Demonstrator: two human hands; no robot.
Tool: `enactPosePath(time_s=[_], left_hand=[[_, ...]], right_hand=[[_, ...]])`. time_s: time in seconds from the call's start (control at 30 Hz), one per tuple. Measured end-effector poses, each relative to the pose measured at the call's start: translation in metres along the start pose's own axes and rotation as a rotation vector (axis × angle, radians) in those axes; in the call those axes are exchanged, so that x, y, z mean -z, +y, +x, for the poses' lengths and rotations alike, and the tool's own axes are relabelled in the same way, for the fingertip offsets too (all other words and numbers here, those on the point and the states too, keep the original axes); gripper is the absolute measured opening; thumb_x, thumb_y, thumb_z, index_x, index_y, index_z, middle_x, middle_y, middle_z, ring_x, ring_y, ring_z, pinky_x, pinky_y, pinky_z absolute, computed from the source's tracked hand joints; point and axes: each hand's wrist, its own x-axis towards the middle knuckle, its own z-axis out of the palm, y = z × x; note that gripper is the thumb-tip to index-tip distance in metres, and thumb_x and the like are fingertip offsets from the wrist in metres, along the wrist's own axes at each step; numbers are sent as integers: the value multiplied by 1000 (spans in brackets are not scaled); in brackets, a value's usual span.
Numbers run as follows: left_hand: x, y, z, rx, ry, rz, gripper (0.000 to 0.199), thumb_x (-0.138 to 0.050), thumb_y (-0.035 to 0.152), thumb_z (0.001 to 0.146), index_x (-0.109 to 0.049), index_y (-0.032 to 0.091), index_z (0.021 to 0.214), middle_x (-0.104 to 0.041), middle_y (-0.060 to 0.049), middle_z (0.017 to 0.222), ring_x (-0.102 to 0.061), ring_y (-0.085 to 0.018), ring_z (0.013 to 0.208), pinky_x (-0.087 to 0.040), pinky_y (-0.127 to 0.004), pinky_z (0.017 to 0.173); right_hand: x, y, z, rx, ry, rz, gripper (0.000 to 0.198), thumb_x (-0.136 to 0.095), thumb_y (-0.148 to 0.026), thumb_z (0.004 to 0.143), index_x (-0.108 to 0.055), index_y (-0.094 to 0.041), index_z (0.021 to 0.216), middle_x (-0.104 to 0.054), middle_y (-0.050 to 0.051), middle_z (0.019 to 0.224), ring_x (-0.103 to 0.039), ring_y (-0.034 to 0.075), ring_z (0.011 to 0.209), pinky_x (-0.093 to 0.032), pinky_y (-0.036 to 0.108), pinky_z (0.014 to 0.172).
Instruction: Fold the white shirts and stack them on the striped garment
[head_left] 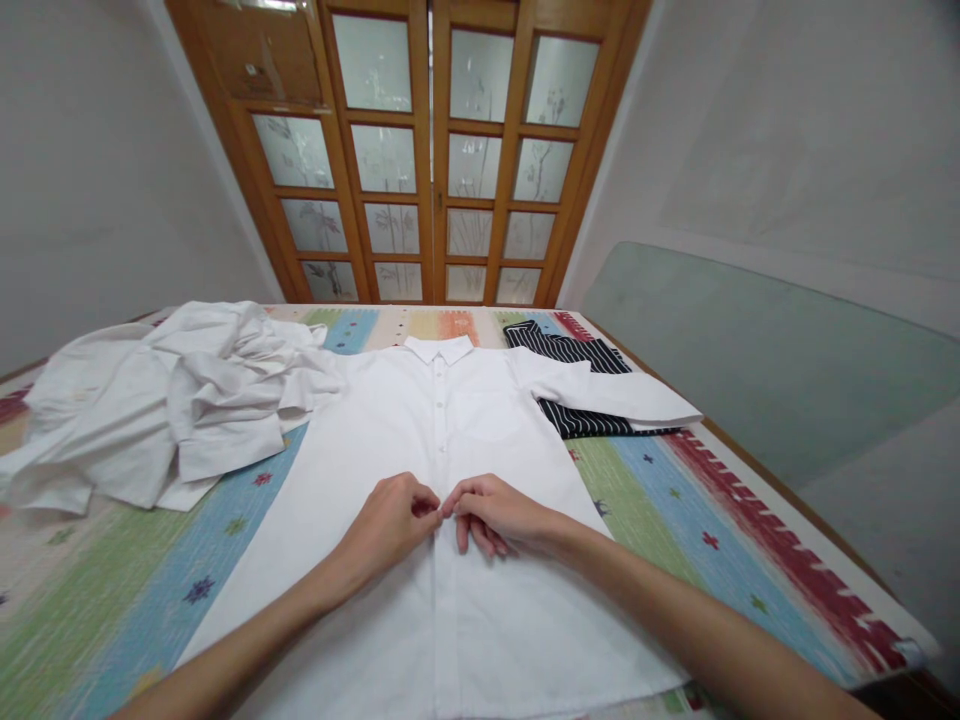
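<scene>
Lying flat on the patterned cloth point(652, 500), the white shirt point(510, 440) was pinched at its placket point(441, 420) by left hand point(397, 515) and right hand point(495, 510); it was judged light, soft, best held there.

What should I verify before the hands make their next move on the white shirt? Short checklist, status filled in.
1. Left hand on the work: ok, fingertips pinching the white shirt at its front placket.
2. Right hand on the work: ok, fingertips pinching close beside the left's.
3. Shirt laid out: ok, body spread on the table, collar at the far end.
4. Button and hole aligned under the fingers: cannot tell, fingertips hide the spot.
5. Right-side sleeve free of other cloth: not ok, it lies over the striped black cloth.
</scene>
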Motion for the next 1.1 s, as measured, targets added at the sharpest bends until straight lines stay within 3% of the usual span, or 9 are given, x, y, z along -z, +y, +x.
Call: enactPosePath(time_s=[0.2,0.3,0.63,0.8,1.1], left_hand=[[-8,4,-5,74,122,124,15,-59,26,77,-71,16,77,-69,-5,76,-62,-18,72,-40,-26,67],[-9,6,-7,84,119,154,15,-59,26,79,-69,17,75,-68,-5,75,-61,-18,71,-40,-27,67],[-10,1,-4,70,90,-57,16,-58,27,75,-68,16,68,-69,-3,64,-62,-17,62,-40,-25,61],[-12,-6,-3,90,16,-255,21,-58,33,76,-68,16,69,-65,-1,51,-60,-15,51,-40,-24,55],[-11,-16,-2,135,-63,-498,22,-63,35,73,-71,14,73,-65,-1,52,-64,-15,50,-44,-22,51]], right_hand=[[1,-1,0,0,-13,19,21,-44,-18,73,-61,-15,85,-68,-1,57,-48,7,30,-29,15,28],[1,-2,0,-4,-22,24,20,-45,-19,73,-61,-15,85,-68,-1,57,-48,7,31,-29,14,29],[3,0,2,-9,-32,83,18,-48,-22,74,-61,-14,84,-68,0,56,-47,7,30,-28,15,27],[6,2,3,-6,-35,66,15,-50,-23,78,-60,-14,85,-69,0,59,-48,6,31,-28,15,29],[4,2,1,22,-15,-7,10,-54,-22,78,-58,-15,85,-69,-2,60,-47,5,32,-29,15,29]])
